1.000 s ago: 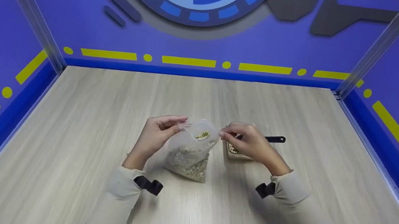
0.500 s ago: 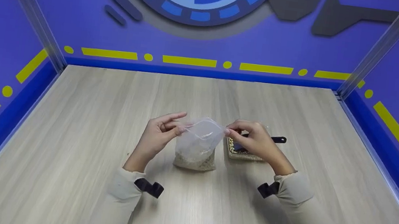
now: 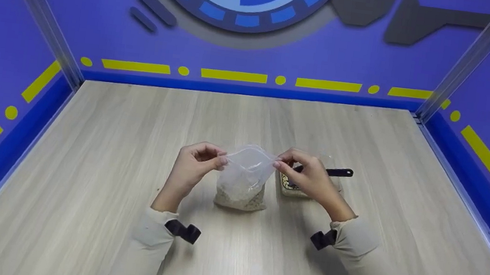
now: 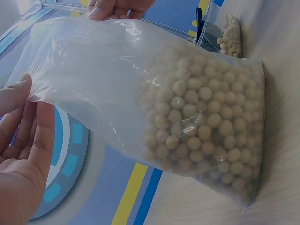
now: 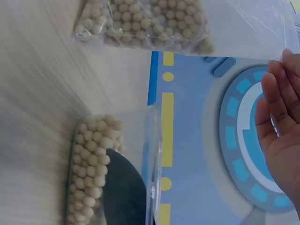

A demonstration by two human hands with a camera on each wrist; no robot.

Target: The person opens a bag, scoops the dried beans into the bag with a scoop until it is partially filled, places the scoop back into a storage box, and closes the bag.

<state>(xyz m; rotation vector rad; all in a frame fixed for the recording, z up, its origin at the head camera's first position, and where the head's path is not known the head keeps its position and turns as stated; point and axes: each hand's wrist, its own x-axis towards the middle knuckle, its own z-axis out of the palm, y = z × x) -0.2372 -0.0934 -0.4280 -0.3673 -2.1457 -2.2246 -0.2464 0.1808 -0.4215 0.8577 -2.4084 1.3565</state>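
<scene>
Grip: the left hand (image 3: 193,161) pinches the left end of the clear bag's top edge with curled fingers (image 4: 28,122); the right hand (image 3: 308,173) pinches the right end, so both are clamped on the bag.
Bag: the clear plastic bag (image 3: 244,175) stands upright on its bottom near the middle of the table (image 3: 104,176), stretched between the two hands, its top edge raised above the wood.
Contents: pale round beans (image 4: 201,126) fill the lower part of the bag; the upper part is see-through film.
Container: a clear container (image 5: 117,173) with more of the same beans sits just right of the bag, partly behind the right hand.
Scoop: a black scoop lies in the container, its handle (image 3: 339,172) pointing toward the table's right edge.
Sleeves: both forearms wear light sleeves (image 3: 146,237) with a black clip at each wrist.
Surround: purple walls with yellow dashes rise from the table's far, left and right edges.
</scene>
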